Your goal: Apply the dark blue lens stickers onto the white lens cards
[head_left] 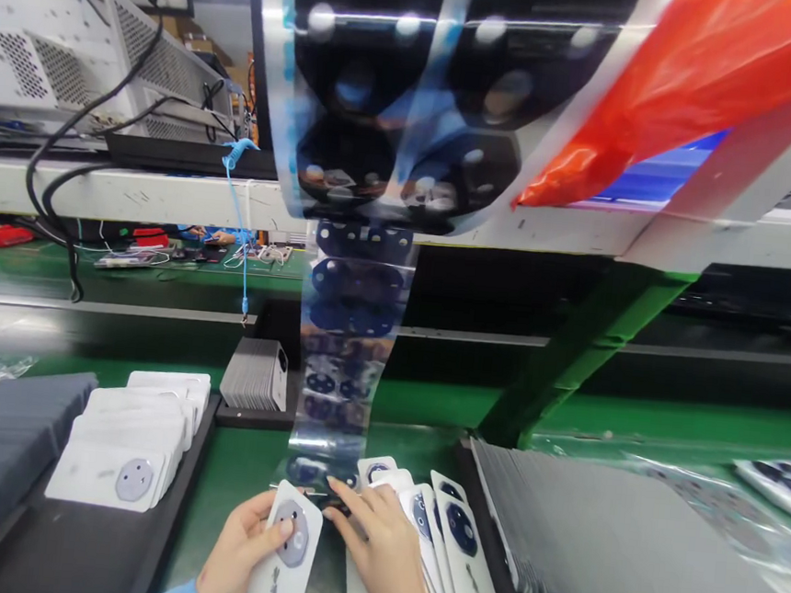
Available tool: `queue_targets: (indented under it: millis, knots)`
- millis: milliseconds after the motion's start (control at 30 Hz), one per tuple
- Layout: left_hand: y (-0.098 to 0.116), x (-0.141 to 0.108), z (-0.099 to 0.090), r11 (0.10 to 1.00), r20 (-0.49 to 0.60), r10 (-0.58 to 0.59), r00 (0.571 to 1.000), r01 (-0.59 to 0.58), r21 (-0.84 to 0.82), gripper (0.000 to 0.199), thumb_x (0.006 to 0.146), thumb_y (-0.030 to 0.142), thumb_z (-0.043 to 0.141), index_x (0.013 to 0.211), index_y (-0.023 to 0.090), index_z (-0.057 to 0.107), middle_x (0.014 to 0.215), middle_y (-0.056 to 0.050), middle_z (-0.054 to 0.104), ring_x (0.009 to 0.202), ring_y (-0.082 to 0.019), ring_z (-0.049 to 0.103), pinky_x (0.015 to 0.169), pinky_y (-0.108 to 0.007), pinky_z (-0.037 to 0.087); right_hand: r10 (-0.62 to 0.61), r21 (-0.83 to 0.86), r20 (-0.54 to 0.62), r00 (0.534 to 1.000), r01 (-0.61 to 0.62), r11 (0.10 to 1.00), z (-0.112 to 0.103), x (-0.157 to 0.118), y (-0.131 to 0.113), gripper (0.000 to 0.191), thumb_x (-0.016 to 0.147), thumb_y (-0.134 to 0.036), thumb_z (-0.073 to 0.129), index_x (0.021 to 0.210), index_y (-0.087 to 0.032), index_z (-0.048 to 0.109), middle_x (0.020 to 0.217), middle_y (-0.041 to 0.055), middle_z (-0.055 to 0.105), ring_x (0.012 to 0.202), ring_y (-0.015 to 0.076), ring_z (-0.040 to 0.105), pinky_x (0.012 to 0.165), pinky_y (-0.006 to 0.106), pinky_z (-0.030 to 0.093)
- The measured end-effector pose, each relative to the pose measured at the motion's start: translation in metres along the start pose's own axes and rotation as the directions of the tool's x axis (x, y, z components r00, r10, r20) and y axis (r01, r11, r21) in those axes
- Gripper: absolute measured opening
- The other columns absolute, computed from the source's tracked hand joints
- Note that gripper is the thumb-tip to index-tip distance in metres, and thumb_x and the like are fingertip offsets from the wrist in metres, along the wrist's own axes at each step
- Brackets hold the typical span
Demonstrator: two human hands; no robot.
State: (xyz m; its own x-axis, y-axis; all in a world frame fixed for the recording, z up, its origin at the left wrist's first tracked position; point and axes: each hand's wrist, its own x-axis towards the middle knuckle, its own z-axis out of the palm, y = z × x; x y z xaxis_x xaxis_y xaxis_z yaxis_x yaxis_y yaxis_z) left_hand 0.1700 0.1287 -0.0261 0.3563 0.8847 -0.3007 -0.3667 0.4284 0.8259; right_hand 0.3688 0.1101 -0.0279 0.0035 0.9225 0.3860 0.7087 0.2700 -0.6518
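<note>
The left hand (pixel 246 542) pinches a white panel (pixel 280 568), and the right hand (pixel 384 545), half open, is by the 12 o'clock sticker strip (pixel 352 316), but I can't tell if it grips.

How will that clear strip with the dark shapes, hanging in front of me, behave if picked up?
The clear strip is probably floppy, as it curves down toward the right hand. It's likely light, since it looks thin and see-through. Its glossy glare hints it may be slippery.
</note>
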Motion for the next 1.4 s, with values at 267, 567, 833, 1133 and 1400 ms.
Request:
queue_targets:
  millis: [267,567,833,1133,1400]
  knots:
    - [0.004,0.005,-0.001,0.998,-0.042,-0.011,0.999,0.009,-0.058,0.044,0.065,0.032,0.085,0.106,0.021,0.074,0.086,-0.005,0.076,0.073,-0.014,0.065,0.067,-0.019,0.049,-0.387,-0.361,-0.026,0.922,0.352,0.864,0.004,-0.004,-0.011,0.03,0.088,-0.004,0.052,0.109,-0.019,0.067,0.101,0.0125,0.065,0.088,0.0272,0.061,0.074,0.039,0.051]
    - [0.0,0.007,-0.003,0.993,-0.207,0.099,0.973,-0.082,0.09,0.04,0.069,0.039,0.08,0.101,0.018,0.074,0.09,-0.008,0.075,0.075,-0.02,0.067,0.063,-0.024,0.051,-0.006,0.537,0.159,0.987,-0.082,0.84,-0.011,-0.001,-0.016,0.016,0.074,-0.026,0.078,0.071,-0.022,0.063,0.078,0.0014,0.061,0.076,0.0199,0.057,0.071,0.032,0.045]
    - [-0.015,-0.005,0.012,0.896,-0.172,0.372,0.912,-0.304,0.324,0.036,0.079,0.043,0.069,0.111,0.024,0.068,0.154,-0.009,0.038,0.107,-0.03,0.066,0.086,-0.035,0.056,0.372,0.789,0.16,0.914,-0.345,0.508,0.003,0.001,-0.014,0.025,0.069,-0.043,0.081,0.072,-0.021,0.069,0.072,0.0023,0.064,0.072,0.0193,0.057,0.071,0.032,0.047]
    - [-0.019,-0.006,0.019,0.968,-0.052,0.203,0.978,-0.193,0.159,0.042,0.079,0.041,0.072,0.115,0.02,0.068,0.107,-0.01,0.076,0.107,-0.029,0.066,0.093,-0.036,0.051,0.455,0.737,0.104,0.885,-0.375,0.562,0.021,-0.005,-0.013,0.031,0.063,-0.046,0.083,0.072,-0.018,0.072,0.07,0.0064,0.07,0.068,0.0221,0.063,0.066,0.034,0.051]
    - [-0.016,-0.009,0.022,0.981,-0.005,0.155,0.988,-0.153,0.119,0.043,0.08,0.041,0.071,0.117,0.02,0.066,0.1,-0.01,0.078,0.1,-0.027,0.069,0.086,-0.033,0.052,0.487,0.69,0.043,0.872,-0.379,0.617,0.029,-0.008,-0.009,0.025,0.065,-0.041,0.081,0.072,-0.018,0.072,0.065,0.0035,0.066,0.062,0.0182,0.056,0.063,0.032,0.045]
